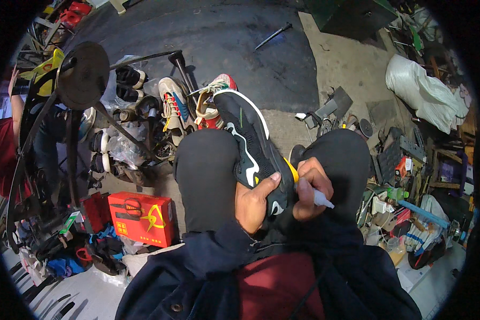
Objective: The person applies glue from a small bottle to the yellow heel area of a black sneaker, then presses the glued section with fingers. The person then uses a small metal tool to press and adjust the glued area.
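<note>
A black sneaker (245, 136) with white trim rests on its side across my lap between my knees, its sole edge turned to the right. My left hand (255, 202) grips it at the near end, thumb pressed on the upper. Close by the sole, my right hand (310, 189) is closed round a small bottle, whose pale pointed nozzle (324, 199) sticks out toward the lower right. Most of the bottle is hidden by the fingers. A yellow strip (291, 169) shows between the sole and my right hand; I cannot tell what it belongs to.
Beige sneakers (172, 106) stand beyond my left knee. At left are an iron stand with a round plate (82, 74) and a red box (141, 218) with scissors (129, 208) on top. Tools and parts (330, 114) lie beyond my right knee. A person's sleeve (4, 154) is at far left.
</note>
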{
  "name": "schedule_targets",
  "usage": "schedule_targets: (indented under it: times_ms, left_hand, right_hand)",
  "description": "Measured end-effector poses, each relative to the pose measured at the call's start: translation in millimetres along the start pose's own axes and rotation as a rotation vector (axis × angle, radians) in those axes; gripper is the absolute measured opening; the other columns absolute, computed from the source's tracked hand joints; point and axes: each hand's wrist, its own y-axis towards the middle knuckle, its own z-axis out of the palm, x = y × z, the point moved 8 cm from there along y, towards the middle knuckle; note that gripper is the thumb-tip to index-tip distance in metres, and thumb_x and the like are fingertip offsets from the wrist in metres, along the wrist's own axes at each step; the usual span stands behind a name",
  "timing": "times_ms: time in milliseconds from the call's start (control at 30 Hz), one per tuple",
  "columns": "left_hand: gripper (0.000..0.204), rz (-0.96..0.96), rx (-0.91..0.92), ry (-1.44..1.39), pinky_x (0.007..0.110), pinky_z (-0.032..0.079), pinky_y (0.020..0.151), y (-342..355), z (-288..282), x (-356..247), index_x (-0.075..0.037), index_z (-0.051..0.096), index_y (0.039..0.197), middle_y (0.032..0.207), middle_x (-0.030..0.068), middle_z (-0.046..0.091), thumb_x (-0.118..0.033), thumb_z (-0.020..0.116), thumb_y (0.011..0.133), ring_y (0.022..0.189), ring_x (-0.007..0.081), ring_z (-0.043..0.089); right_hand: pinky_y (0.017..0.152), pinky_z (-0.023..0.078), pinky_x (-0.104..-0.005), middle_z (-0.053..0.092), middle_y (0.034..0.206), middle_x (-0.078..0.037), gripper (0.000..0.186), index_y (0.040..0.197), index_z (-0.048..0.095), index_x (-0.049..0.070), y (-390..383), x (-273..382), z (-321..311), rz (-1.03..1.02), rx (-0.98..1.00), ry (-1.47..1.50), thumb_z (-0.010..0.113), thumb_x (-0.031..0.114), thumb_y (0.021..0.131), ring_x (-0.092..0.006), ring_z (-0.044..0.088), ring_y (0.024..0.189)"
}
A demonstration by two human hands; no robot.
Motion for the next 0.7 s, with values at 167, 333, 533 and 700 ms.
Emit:
schedule_targets:
  times_ms: [167, 333, 533, 700]
  left_hand:
    - [0.045, 0.043, 0.008, 0.015, 0.035, 0.052, 0.103, 2.7, -0.4, -3.3, 0.002, 0.061, 0.137, 0.124, 0.0091, 0.071, -0.002, 0.068, 0.093, 0.11, 0.0221, 0.068]
    - [0.046, 0.138, 0.023, 0.102, 0.034, 0.049, 0.106, -3.8, 4.7, -10.7, 0.002, 0.059, 0.139, 0.128, 0.0076, 0.069, -0.002, 0.067, 0.094, 0.114, 0.0204, 0.065]
    - [0.048, 0.165, 0.042, 0.141, 0.034, 0.049, 0.106, -8.5, 8.3, -16.1, 0.002, 0.058, 0.139, 0.129, 0.0073, 0.068, -0.001, 0.067, 0.092, 0.115, 0.0212, 0.065]
    - [0.05, 0.208, 0.026, 0.154, 0.035, 0.049, 0.107, -7.9, 9.3, -18.7, 0.001, 0.058, 0.141, 0.13, 0.0081, 0.068, 0.001, 0.066, 0.091, 0.115, 0.0223, 0.065]
  right_hand:
    - [0.056, 0.034, -0.0324, 0.051, 0.068, -0.01, 0.033, 0.068, 0.05, 0.002, 4.6, 4.8, -6.8, -0.012, -0.028, -0.016, 0.063, 0.022, 0.089, -0.0177, 0.044, 0.06]
    - [0.058, 0.035, -0.0327, 0.051, 0.069, -0.01, 0.032, 0.068, 0.052, 0.001, 2.6, 19.0, -13.8, -0.008, 0.046, -0.057, 0.062, 0.022, 0.09, -0.0177, 0.046, 0.062]
    - [0.064, 0.042, -0.0341, 0.053, 0.074, -0.011, 0.033, 0.07, 0.052, 0.0, -2.9, 30.4, -16.6, -0.024, 0.118, -0.023, 0.06, 0.023, 0.093, -0.0203, 0.051, 0.067]
    - [0.062, 0.041, -0.0355, 0.052, 0.075, -0.012, 0.033, 0.072, 0.051, 0.001, -2.8, 22.9, -16.1, 0.022, 0.125, -0.072, 0.06, 0.024, 0.095, -0.0222, 0.05, 0.065]
